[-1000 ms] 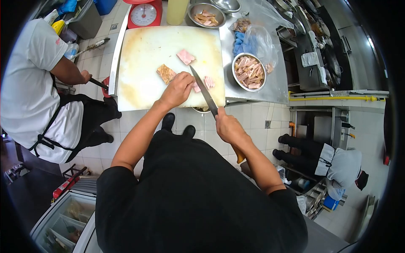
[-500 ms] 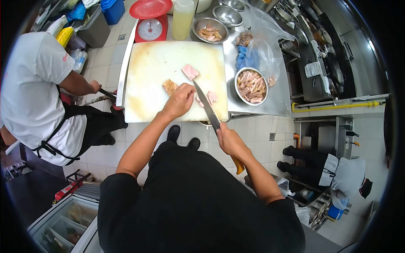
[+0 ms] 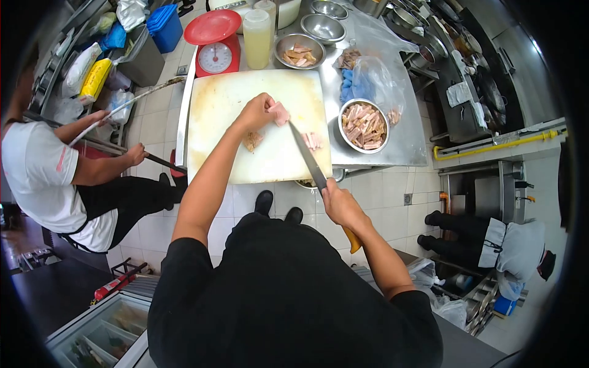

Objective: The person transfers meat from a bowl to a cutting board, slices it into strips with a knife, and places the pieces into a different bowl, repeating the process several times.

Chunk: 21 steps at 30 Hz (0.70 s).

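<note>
My left hand point(image 3: 255, 115) pinches a pale pink slab of meat point(image 3: 280, 113) above the middle of the white cutting board point(image 3: 211, 156). In my right hand point(image 3: 341, 203) is a long knife point(image 3: 308, 154) with a yellow handle; its blade points up and left, with the tip near the slab's lower right edge. A browned piece of meat point(image 3: 252, 141) lies below my left wrist. To the right of the blade are a few cut meat strips point(image 3: 311, 141).
A steel bowl point(image 3: 385, 142) of meat strips stands right of the board; another bowl point(image 3: 321, 56) with meat pieces is behind it. A red scale point(image 3: 234, 54) and a bottle of yellowish liquid point(image 3: 256, 46) stand at the back. A co-worker point(image 3: 37, 153) holds poles at left; another person point(image 3: 521, 245) bends at right.
My left hand has moved up from beside the browned piece to the pink slab and grips it. The knife stays in my right hand. The left co-worker has shifted, now holding poles with both hands.
</note>
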Motion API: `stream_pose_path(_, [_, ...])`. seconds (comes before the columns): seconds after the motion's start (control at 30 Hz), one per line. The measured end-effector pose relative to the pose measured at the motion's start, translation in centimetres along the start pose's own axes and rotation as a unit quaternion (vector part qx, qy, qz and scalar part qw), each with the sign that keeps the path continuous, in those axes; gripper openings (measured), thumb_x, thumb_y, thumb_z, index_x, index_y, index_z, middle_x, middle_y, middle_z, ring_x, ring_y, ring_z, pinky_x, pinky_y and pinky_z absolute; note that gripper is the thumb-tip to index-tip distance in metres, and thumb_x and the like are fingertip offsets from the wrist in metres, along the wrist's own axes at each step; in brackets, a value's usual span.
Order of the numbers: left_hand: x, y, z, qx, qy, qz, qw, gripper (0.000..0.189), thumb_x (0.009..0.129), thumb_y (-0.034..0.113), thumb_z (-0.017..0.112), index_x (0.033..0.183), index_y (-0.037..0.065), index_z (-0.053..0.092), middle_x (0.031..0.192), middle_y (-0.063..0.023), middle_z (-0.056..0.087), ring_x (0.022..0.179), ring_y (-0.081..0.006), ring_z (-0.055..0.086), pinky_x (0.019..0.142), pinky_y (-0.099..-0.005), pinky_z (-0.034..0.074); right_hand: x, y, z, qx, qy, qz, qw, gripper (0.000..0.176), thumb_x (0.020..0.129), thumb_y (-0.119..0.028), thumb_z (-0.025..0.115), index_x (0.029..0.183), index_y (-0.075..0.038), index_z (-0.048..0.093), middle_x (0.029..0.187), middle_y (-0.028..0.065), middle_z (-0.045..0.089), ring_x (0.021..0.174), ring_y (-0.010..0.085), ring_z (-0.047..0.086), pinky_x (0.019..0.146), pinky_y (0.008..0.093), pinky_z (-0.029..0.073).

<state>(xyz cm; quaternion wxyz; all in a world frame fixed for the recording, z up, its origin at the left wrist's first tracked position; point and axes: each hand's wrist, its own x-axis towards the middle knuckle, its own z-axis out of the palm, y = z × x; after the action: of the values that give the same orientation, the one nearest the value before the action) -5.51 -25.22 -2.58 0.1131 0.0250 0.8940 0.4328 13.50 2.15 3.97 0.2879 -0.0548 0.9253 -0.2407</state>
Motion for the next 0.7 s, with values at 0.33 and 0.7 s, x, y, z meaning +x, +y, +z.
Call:
stream_pose_path(0.33, [-8.9,2.0,-1.6,-0.467,-0.094,0.137,0.868,0.022,0.091,0.004,0.070,0.107,0.006,0.055,0.106,-0.0056,0.065,0.098,-0.0104,0.062,0.087,-0.0271,0.051,-0.8,-1.3,-2.1,0.124,-0.036,0.032,0.991,0.022,0.103,-0.020,0.042,0.106,0.002,0.041,0.068,0.0273,0.062,0.053,0.0405,0.061,0.055,0.0498,0.049])
stream_pose_path(0.7, [-12.3,1.7,5.1,-0.261,-0.036,0.044,0.964,0.032,0.086,0.004,0.071,0.113,0.002,0.053,0.102,-0.0081,0.064,0.091,-0.0193,0.063,0.084,-0.0311,0.052,-0.3,0.2,-0.7,0.047,-0.051,0.021,0.997,0.027,0.104,-0.025,0.040,0.109,0.002,0.039,0.076,0.0341,0.063,0.074,0.0518,0.063,0.072,0.0590,0.048])
